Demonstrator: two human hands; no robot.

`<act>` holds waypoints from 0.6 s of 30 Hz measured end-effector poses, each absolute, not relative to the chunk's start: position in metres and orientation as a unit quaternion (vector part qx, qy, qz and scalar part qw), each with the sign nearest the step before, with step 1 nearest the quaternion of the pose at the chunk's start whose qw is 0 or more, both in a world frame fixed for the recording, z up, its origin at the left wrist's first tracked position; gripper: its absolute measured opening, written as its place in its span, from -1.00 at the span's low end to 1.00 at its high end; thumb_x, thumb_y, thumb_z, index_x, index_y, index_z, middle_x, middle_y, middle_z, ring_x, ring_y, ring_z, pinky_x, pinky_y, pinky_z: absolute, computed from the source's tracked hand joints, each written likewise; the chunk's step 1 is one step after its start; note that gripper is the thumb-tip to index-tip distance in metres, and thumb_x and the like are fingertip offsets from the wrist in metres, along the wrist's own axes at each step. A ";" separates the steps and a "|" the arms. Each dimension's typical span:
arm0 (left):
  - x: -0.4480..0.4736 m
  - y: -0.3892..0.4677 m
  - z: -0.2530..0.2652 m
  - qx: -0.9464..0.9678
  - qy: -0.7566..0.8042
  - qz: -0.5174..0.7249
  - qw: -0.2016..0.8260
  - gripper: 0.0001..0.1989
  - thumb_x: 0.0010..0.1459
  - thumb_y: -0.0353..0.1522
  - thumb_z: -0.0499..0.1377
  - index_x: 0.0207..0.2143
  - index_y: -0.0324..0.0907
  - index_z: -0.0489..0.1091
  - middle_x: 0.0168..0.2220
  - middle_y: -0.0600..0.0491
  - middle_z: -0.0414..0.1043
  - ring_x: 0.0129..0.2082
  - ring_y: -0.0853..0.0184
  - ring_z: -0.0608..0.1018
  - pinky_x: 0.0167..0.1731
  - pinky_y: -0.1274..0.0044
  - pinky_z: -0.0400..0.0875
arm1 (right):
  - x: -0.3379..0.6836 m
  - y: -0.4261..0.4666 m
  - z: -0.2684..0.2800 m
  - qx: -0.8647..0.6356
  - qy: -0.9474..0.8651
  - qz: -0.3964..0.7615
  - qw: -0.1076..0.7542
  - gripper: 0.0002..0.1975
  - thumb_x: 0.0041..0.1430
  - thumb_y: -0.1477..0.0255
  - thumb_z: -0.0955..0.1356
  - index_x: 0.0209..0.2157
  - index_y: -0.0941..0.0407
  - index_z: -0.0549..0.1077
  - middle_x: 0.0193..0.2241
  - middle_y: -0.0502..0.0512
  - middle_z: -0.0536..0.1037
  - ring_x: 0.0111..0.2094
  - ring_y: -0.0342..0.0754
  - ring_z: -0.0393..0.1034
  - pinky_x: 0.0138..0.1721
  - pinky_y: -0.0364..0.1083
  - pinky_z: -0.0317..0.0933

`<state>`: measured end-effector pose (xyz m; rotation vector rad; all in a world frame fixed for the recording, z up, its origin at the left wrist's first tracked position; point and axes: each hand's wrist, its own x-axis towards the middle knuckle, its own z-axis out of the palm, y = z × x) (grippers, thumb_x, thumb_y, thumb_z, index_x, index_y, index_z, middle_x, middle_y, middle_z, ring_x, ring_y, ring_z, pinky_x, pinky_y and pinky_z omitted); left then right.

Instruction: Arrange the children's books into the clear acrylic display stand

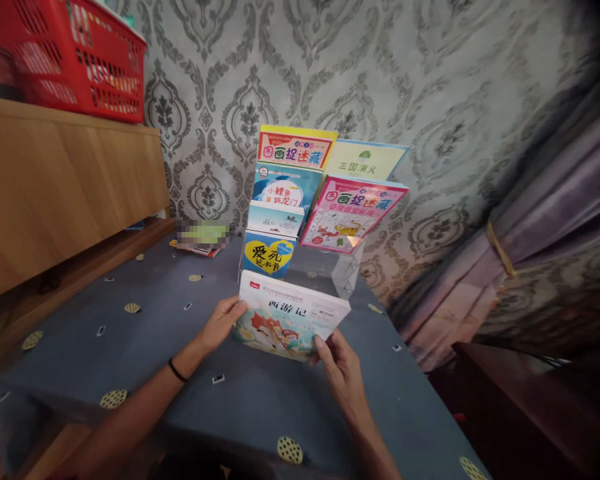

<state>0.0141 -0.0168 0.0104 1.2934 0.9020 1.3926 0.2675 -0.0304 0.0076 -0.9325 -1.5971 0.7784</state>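
Observation:
Between my two hands is a book (285,320) with a white and teal cover and an orange-caped figure, held tilted above the table in front of a clear rack. My left hand (223,323) grips its left edge, thumb on the cover. The right hand (337,363) closes on the lower right corner, thumb in front and fingers behind. The clear book rack (343,275) carries several books in tiers: a blue book with a yellow heart (269,255) low on the left, a pink book (353,213) on the right, and a pale green book (363,160) behind it.
A dark blue cloth with pineapple prints covers the table (180,333). Some booklets (203,237), partly blurred out, lie at the back left. A wooden cabinet (70,173) with a red basket (105,67) stands left. A purple curtain (475,287) hangs right, beside dark furniture (510,407).

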 end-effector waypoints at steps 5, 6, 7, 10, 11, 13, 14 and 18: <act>0.015 -0.018 0.010 0.530 0.364 0.582 0.498 -0.36 0.03 0.14 0.26 -0.17 -0.26 0.58 -0.30 -0.06 0.64 -0.29 0.21 0.62 -0.23 0.46 0.49 | 0.266 -0.032 0.008 -0.388 -0.669 0.334 0.539 -0.72 0.28 0.16 0.31 -0.29 0.09 0.46 -0.46 0.02 0.50 -0.54 -0.14 0.26 -0.53 -0.15 0.25; 0.015 -0.018 0.010 0.529 0.363 0.583 0.498 -0.36 0.03 0.14 0.26 -0.17 -0.26 0.58 -0.30 -0.05 0.64 -0.30 0.22 0.62 -0.24 0.47 0.49 | 0.266 -0.033 0.008 -0.390 -0.667 0.335 0.539 -0.72 0.28 0.16 0.31 -0.30 0.09 0.45 -0.47 0.02 0.49 -0.54 -0.14 0.26 -0.52 -0.15 0.25; 0.015 -0.018 0.010 0.528 0.365 0.584 0.496 -0.36 0.03 0.14 0.26 -0.17 -0.26 0.58 -0.30 -0.05 0.64 -0.31 0.23 0.62 -0.26 0.48 0.49 | 0.265 -0.033 0.008 -0.393 -0.665 0.335 0.539 -0.71 0.28 0.15 0.31 -0.31 0.09 0.44 -0.48 0.01 0.47 -0.54 -0.14 0.25 -0.52 -0.14 0.25; 0.016 -0.018 0.010 0.525 0.379 0.588 0.485 -0.32 0.00 0.17 0.26 -0.18 -0.27 0.58 -0.31 -0.05 0.64 -0.32 0.24 0.61 -0.29 0.50 0.47 | 0.263 -0.035 0.008 -0.403 -0.661 0.331 0.540 -0.70 0.28 0.14 0.30 -0.34 0.08 0.41 -0.52 -0.02 0.42 -0.55 -0.14 0.24 -0.52 -0.13 0.23; 0.017 -0.018 0.010 0.521 0.383 0.591 0.482 -0.31 -0.02 0.18 0.27 -0.19 -0.28 0.58 -0.31 -0.05 0.64 -0.32 0.24 0.60 -0.29 0.50 0.46 | 0.262 -0.036 0.008 -0.406 -0.659 0.327 0.541 -0.70 0.28 0.13 0.30 -0.35 0.08 0.40 -0.53 -0.03 0.40 -0.56 -0.14 0.23 -0.53 -0.13 0.21; 0.018 -0.017 0.010 0.513 0.388 0.598 0.478 -0.29 -0.06 0.20 0.27 -0.21 -0.28 0.57 -0.30 -0.06 0.63 -0.33 0.25 0.60 -0.29 0.50 0.46 | 0.261 -0.036 0.008 -0.409 -0.657 0.322 0.545 -0.70 0.27 0.13 0.30 -0.36 0.08 0.39 -0.55 -0.04 0.37 -0.56 -0.14 0.23 -0.53 -0.13 0.20; 0.019 -0.017 0.010 0.510 0.388 0.601 0.478 -0.28 -0.07 0.20 0.27 -0.21 -0.28 0.57 -0.30 -0.06 0.63 -0.33 0.25 0.59 -0.29 0.50 0.46 | 0.260 -0.036 0.008 -0.408 -0.656 0.322 0.547 -0.70 0.27 0.13 0.30 -0.36 0.07 0.39 -0.56 -0.05 0.37 -0.57 -0.14 0.22 -0.53 -0.13 0.20; 0.020 -0.014 0.011 0.508 0.391 0.592 0.488 -0.29 -0.04 0.19 0.26 -0.20 -0.28 0.56 -0.28 -0.09 0.63 -0.29 0.22 0.60 -0.26 0.48 0.47 | 0.259 -0.034 0.013 -0.403 -0.654 0.338 0.544 -0.68 0.24 0.10 0.31 -0.39 0.07 0.39 -0.56 -0.04 0.37 -0.58 -0.14 0.22 -0.56 -0.14 0.20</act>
